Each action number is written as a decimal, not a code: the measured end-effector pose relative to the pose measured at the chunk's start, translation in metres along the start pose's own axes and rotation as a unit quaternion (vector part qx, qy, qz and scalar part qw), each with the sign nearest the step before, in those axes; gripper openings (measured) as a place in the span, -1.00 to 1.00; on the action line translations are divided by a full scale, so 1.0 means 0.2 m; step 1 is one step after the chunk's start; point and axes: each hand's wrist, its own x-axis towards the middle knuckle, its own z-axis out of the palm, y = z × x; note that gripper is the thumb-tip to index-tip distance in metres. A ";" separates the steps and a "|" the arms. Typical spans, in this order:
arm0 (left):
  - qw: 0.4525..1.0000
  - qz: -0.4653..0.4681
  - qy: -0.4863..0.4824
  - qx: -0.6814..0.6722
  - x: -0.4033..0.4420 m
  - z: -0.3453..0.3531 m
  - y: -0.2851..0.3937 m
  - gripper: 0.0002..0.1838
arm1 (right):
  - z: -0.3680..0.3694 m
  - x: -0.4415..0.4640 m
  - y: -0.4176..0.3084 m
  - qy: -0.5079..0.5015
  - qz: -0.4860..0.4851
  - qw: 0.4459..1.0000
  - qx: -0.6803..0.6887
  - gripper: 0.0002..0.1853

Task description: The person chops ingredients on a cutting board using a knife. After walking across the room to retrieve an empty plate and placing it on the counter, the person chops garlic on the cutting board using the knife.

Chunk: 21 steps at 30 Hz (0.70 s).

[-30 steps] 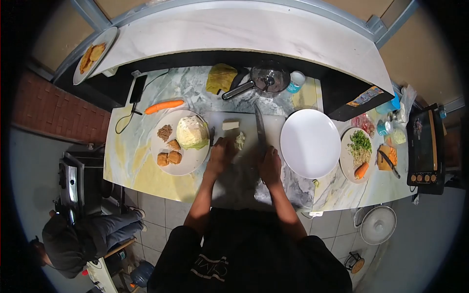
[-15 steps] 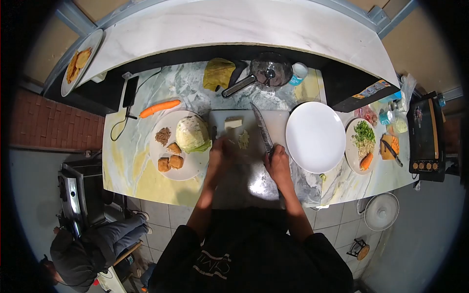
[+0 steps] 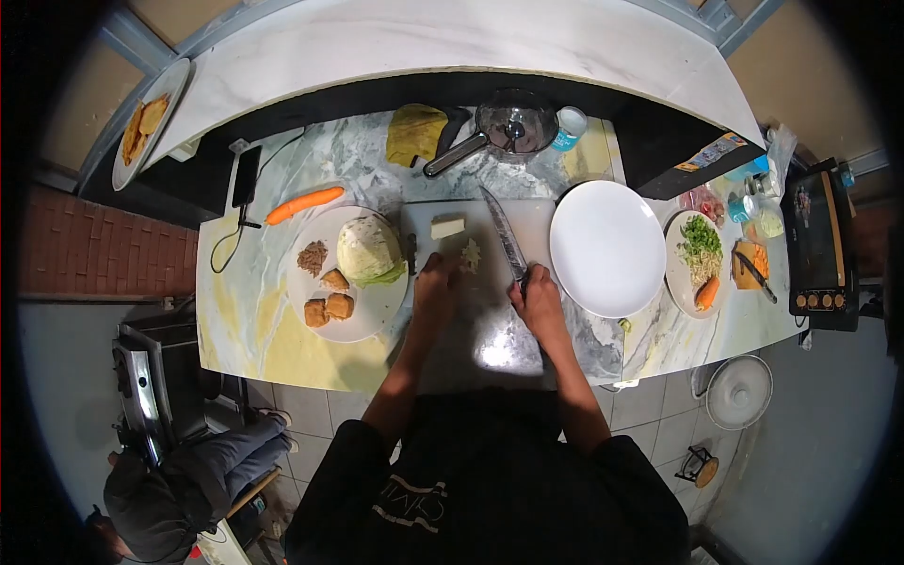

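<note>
My right hand [image 3: 539, 298] is wrapped round the handle of a large kitchen knife [image 3: 505, 234], its blade pointing away over the cutting board [image 3: 537, 215]. My left hand [image 3: 435, 290] is over the board's left part, fingers drawn together and shaded beside a small pile of pale chopped bits [image 3: 471, 255]. Anything between those fingers is too small to make out. Just beyond lies a pale, whitish block [image 3: 448, 226]. To the left, a plate [image 3: 367, 325] carries a cut cabbage [image 3: 368, 249], several browned cubes [image 3: 339, 306] and a brown crumbly heap [image 3: 312, 257].
A carrot [image 3: 305, 204] lies behind the left plate. At the back are a lidded pan [image 3: 515, 127], a can [image 3: 570, 129] and a cloth [image 3: 414, 134]. Rightward are a white plate [image 3: 607, 250], a plate of chopped greens [image 3: 699, 235] and another knife [image 3: 756, 277]. A person [image 3: 179, 490] sits lower left.
My left hand has moved a little right and away from me, closer to the chopped bits. The right hand keeps the knife in nearly the same place. The view has shifted slightly.
</note>
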 end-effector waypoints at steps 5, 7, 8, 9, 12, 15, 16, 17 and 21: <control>0.998 -0.052 -0.005 -0.038 0.02 -0.03 0.05 -0.81 | 0.00 0.01 0.01 -0.017 0.004 1.000 -0.001 -0.65; 0.998 -0.062 -0.017 -0.028 0.03 -0.04 0.05 -0.82 | -0.01 0.01 0.00 -0.019 0.010 1.000 0.000 -0.65; 0.997 -0.072 -0.030 -0.019 0.03 -0.05 0.05 -0.83 | -0.01 0.01 0.00 -0.022 0.016 1.000 0.001 -0.65; 0.997 -0.071 -0.030 -0.019 0.02 -0.04 0.03 -0.83 | -0.01 0.01 0.00 -0.021 0.016 1.000 0.001 -0.65; 0.997 -0.034 -0.015 -0.061 0.00 -0.01 -0.02 -0.83 | 0.00 0.00 0.00 -0.013 0.020 1.000 0.000 -0.66; 0.983 -0.110 -0.041 -0.143 0.00 -0.03 0.01 -0.82 | 0.00 0.01 0.00 0.001 0.015 1.000 -0.005 -0.66; 0.978 -0.117 -0.025 -0.172 0.01 -0.04 0.04 -0.82 | -0.02 0.01 0.00 0.002 0.020 1.000 0.021 -0.67; 0.972 -0.125 -0.008 -0.200 0.01 -0.05 0.06 -0.83 | -0.03 0.01 -0.01 0.002 0.023 0.999 0.046 -0.69; 0.962 -0.139 -0.048 -0.231 0.03 -0.08 0.14 -0.84 | -0.10 0.01 0.00 -0.057 0.069 0.993 0.071 -0.72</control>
